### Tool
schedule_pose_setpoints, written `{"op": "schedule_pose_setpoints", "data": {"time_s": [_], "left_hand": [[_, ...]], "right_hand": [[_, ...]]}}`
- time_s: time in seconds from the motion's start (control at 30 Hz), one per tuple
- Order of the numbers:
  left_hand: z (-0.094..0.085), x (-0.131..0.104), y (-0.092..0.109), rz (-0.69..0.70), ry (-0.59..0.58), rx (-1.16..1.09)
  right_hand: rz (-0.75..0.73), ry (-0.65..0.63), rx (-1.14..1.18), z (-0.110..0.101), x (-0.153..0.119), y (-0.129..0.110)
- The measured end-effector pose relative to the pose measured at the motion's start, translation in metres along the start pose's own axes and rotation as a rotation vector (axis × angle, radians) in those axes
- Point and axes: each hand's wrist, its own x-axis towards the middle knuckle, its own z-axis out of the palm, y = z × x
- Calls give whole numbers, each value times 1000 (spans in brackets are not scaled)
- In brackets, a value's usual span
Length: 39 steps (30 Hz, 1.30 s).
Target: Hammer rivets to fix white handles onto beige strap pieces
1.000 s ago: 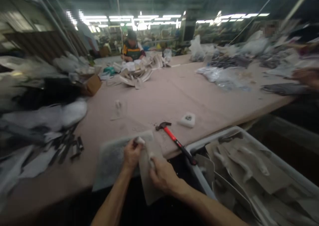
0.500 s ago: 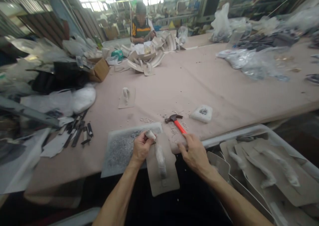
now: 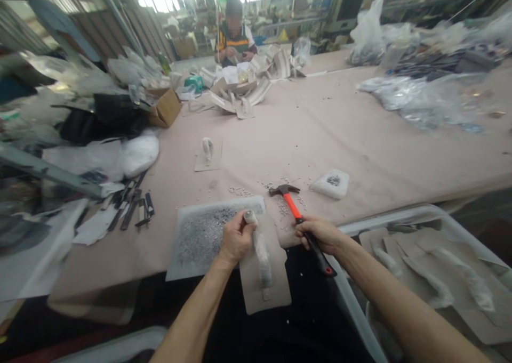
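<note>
My left hand (image 3: 237, 239) is closed on the upper end of a plastic-wrapped handle (image 3: 263, 261), which is fixed to a flat beige-grey panel (image 3: 276, 280). The panel lies tilted over the table's front edge, above my dark clothing. My right hand (image 3: 320, 232) has its fingers wrapped round the black grip of a claw hammer (image 3: 294, 209) with a red neck. The hammer's head rests at or just above the table among small pale bits (image 3: 283, 208). Under my left hand lies a whitish sheet (image 3: 186, 253) covered with dark marks.
A white dish-like block (image 3: 338, 190) holds small dark pieces. Another handled panel (image 3: 216, 160) lies farther back. At right, a white bin (image 3: 348, 288) holds several handled panels. Dark strips (image 3: 126, 216) lie left. A person (image 3: 236, 38) sits across the table behind curved pale parts (image 3: 260, 94).
My right hand has closed round the hammer's grip, and its black handle end now shows. My left hand still holds the wrapped handle. The view has shifted slightly.
</note>
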Motion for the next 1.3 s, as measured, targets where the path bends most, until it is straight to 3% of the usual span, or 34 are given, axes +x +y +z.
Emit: {"op": "schedule_pose_setpoints", "data": {"time_s": [0.1, 0.2, 0.33, 0.47, 0.53, 0.67, 0.7, 0.73, 0.8, 0.87, 0.93, 1.07, 1.2, 1.27, 1.3], "left_hand": [[0, -2, 0, 74, -42, 60], [-1, -3, 2, 108, -70, 70], [-1, -2, 6, 103, -73, 49], [-1, -2, 7, 99, -63, 63], [-1, -2, 6, 105, -63, 71], [0, -2, 3, 103, -55, 59], [0, -2, 3, 98, -53, 55], [0, -2, 3, 93, -50, 54], [-1, -2, 4, 85, -55, 55], [-1, -2, 6, 81, -67, 55], [-1, -2, 7, 76, -74, 44], [0, -3, 6, 57, -78, -11], [0, -3, 1, 26, -83, -63], [0, -2, 1, 12, -66, -82], [0, -2, 2, 6, -57, -87]], "right_hand": [[-17, -27, 89, 7, -13, -13], [-239, 102, 36, 8, -38, -21], [-602, 333, -499, -4, -71, -24], [-736, 256, -916, -23, -90, -40], [-816, 338, -891, -29, -100, -57], [-923, 778, -552, -24, -112, -75], [-942, 811, -542, -20, -112, -71], [-948, 776, -600, -15, -110, -65], [-888, 522, -849, -8, -103, -47], [-715, 263, -1056, -7, -96, -33], [-544, 154, -1102, -12, -89, -26], [-337, 81, -974, -22, -63, -20], [-179, 149, -946, -14, -26, -6], [-260, 272, -997, -3, -19, -1], [-381, 327, -1012, 4, -19, -1]]}}
